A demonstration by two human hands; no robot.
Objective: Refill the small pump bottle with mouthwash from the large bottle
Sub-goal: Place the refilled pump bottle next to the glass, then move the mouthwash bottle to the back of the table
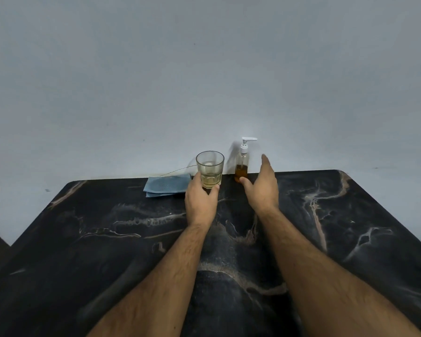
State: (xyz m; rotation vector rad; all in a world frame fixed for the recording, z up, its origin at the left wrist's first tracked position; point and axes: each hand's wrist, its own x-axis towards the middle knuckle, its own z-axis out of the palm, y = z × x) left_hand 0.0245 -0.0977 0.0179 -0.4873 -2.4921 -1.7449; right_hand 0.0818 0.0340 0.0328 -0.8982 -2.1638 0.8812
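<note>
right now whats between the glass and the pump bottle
Nothing: in the head view only wall and bare table edge show between the glass and pump bottle.

There is one view only, taken from the person's head, looking forward and down across a dark marbled desk (pixel 350 227) toward a pale wall (pixel 204 69) that fills the upper half of the frame. The lens is wide, so the desk's edges splay outward toward the bottom corners and both forearms stretch in from the lower edge. The left hand (pixel 201 201) and right hand (pixel 263 188) sit near the centre, the nearest things seen clearly; the desk's far edge, where it meets the wall, lies just beyond them. No second view shares the scene.
</note>
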